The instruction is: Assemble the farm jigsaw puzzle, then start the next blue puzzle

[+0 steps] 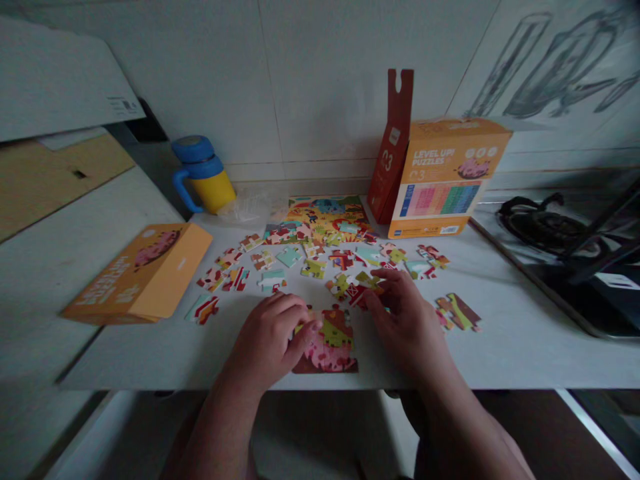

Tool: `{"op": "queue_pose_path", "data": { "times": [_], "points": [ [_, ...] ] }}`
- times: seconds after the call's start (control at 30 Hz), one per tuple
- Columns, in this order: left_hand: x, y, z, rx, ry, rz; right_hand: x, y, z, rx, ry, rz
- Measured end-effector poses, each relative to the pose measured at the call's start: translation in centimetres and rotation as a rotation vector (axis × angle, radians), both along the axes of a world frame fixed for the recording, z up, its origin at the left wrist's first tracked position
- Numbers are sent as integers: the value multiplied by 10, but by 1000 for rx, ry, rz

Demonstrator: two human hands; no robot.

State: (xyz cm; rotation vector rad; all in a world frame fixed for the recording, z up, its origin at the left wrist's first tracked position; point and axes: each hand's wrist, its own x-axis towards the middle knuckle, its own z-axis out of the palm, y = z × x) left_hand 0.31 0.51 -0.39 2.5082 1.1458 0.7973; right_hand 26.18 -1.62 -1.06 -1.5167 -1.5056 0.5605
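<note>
the left hand [275, 330] is resting over one joined puzzle section [330, 353] near the table's [155, 360] front edge, apparently steadying it; the right hand [407, 317] is lying among loose pieces [289, 257], neither hand's grip showing clearly enough to tell. two orange boxes [440, 180] and one mug [215, 190] are flanking them.

Looked out from head height, faced forward and down. Sat close above left hand [273, 331] and right hand [411, 320]; took in white tabletop [165, 360] to wall [325, 80] beyond.

L hand [277, 330] palm dn, fingers [286, 304] curled; R hand [407, 323] likewise bent; forearms [227, 417] angled inwd.
</note>
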Motion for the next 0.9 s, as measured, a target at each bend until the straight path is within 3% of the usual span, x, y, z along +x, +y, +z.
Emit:
{"op": "queue_pose_path", "data": {
  "times": [0.1, 0.2, 0.33, 0.5, 0.57, 0.77, 0.9],
  "points": [
    [-1, 0, -1, 8, 3, -8, 5, 0, 3, -63, 357, 62],
    [-1, 1, -1, 17, 2, -10, 8, 1, 8, -152, 547, 41],
    [0, 1, 0, 31, 0, -5, 10, 2, 10, -209, 613, 9],
    [0, 1, 1, 36, -21, -18, 7, 1, 7, -167, 557, 39],
    [0, 1, 1, 39, -16, -11, 5, -3, 9, -193, 508, 134],
    [-2, 1, -2, 54, -4, 2, 3, -18, 23, -362, 402, 694],
    [-3, 1, -2, 66, -12, -12, 4, -21, 22, -323, 370, 706]
  ]
}}
